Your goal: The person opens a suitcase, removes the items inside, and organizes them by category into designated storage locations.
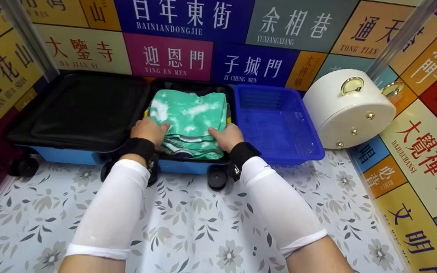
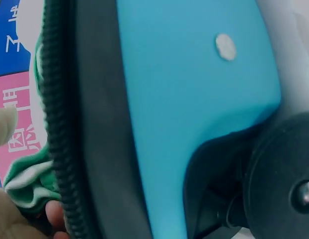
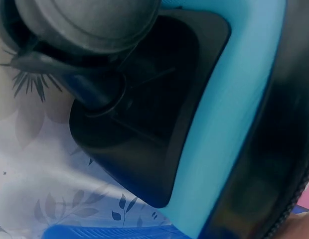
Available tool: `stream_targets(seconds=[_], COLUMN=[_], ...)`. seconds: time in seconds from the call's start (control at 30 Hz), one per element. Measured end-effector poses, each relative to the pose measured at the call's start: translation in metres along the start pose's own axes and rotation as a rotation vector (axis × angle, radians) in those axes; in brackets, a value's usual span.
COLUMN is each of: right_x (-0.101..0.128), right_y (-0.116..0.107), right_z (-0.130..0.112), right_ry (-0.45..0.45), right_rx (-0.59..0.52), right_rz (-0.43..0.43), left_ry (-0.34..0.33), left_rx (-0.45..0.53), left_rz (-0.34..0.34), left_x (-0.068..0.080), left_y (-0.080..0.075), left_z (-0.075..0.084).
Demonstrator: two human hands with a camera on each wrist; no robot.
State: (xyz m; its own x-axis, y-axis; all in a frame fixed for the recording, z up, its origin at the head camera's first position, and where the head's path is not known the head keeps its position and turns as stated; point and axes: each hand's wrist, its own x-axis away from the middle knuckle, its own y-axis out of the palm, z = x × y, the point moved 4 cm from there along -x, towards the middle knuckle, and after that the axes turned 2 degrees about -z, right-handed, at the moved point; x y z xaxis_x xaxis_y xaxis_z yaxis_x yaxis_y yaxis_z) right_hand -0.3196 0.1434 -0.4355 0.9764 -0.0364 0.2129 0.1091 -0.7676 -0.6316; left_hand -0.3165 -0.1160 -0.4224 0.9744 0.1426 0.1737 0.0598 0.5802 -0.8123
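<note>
Folded green-and-white tie-dye garment: lies in right half of open blue suitcase. Left hand and right hand: fingers curled round garment's near edge, one each side. Blue plastic basket just beside suitcase; white round case beyond.

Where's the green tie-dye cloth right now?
In the head view, the green tie-dye cloth lies folded in the open suitcase's right half, left of the blue basket, under both hands.

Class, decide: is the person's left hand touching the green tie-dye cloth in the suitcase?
Touching. The head view shows the left hand resting on the green tie-dye cloth; the left wrist view shows fingers against its folded edge.
</note>
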Motion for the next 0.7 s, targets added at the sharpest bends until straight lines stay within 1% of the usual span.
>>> stream_targets(seconds=[0.13,0.2,0.33,0.4,0.5,0.6,0.7], right_x=[-0.0008,-0.0014,-0.0023,-0.0024,-0.0025,-0.0031,-0.0047], right_y=[0.0012,0.0016,0.0031,0.0038,0.0052,0.0070,0.0084], right_z=[-0.0009,-0.0013,-0.0029,-0.0042,-0.0059,-0.0070,-0.0072], right_ry=[-0.005,-0.015,-0.038,-0.054,-0.066,-0.076,-0.099], right_rx=[-0.006,-0.007,-0.034,-0.056,-0.087,-0.090,-0.092], right_rz=[0.001,0.013,0.028,0.019,-0.008,-0.021,-0.020], left_ry=[0.017,0.003,-0.014,-0.026,-0.029,-0.005,0.026], left_rx=[0.000,0.023,0.074,0.097,0.117,0.125,0.136], left_rz=[-0.052,-0.089,-0.135,-0.139,-0.118,-0.098,-0.101], left_x=[-0.0007,-0.0013,-0.0033,-0.0052,-0.0083,-0.0075,-0.0072], left_y=[-0.0011,-0.0007,0.0001,0.0010,0.0017,0.0012,0.0018], left_z=[0.0005,-0.0006,-0.0027,-0.0040,-0.0057,-0.0060,-0.0058])
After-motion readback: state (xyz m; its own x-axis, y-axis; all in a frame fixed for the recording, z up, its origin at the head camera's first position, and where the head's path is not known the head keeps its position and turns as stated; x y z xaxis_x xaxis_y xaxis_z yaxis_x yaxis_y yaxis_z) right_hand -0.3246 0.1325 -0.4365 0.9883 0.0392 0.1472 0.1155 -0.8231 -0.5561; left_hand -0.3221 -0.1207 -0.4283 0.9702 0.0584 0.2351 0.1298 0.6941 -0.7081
